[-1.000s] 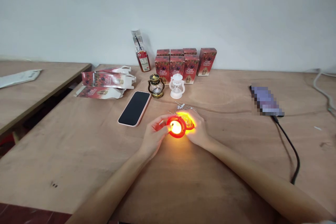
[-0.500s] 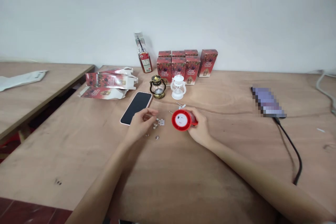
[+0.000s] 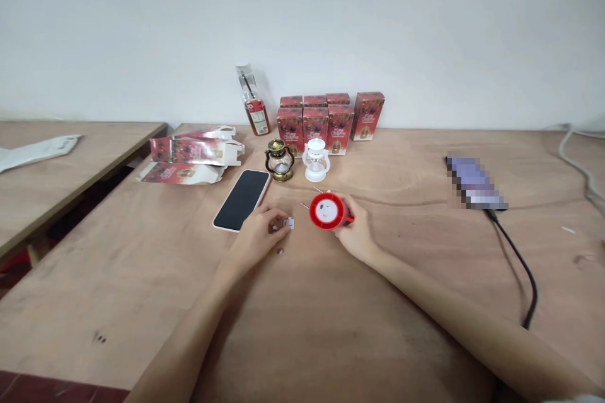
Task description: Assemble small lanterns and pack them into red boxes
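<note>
My right hand grips a small red lantern, its round base tipped toward me and a white disc showing with an open slot in it. My left hand rests low over the table, thumb and fingers closing at the left edge of a small white battery cover. Close under those fingers are tiny shiny button cells, partly covered by the hand. Two thin screwdrivers lie behind the red lantern, mostly hidden. A bronze lantern and a white lantern stand upright farther back.
Several red printed boxes stand by the wall, with a bottle of dark liquid to their left. Flattened boxes lie at the left. A phone lies beside my left hand; another phone with a black cable is at right.
My left hand has come down and right, its fingers now at the battery cover and over some of the button cells. My right hand still holds the red lantern, and the view has shifted slightly.
</note>
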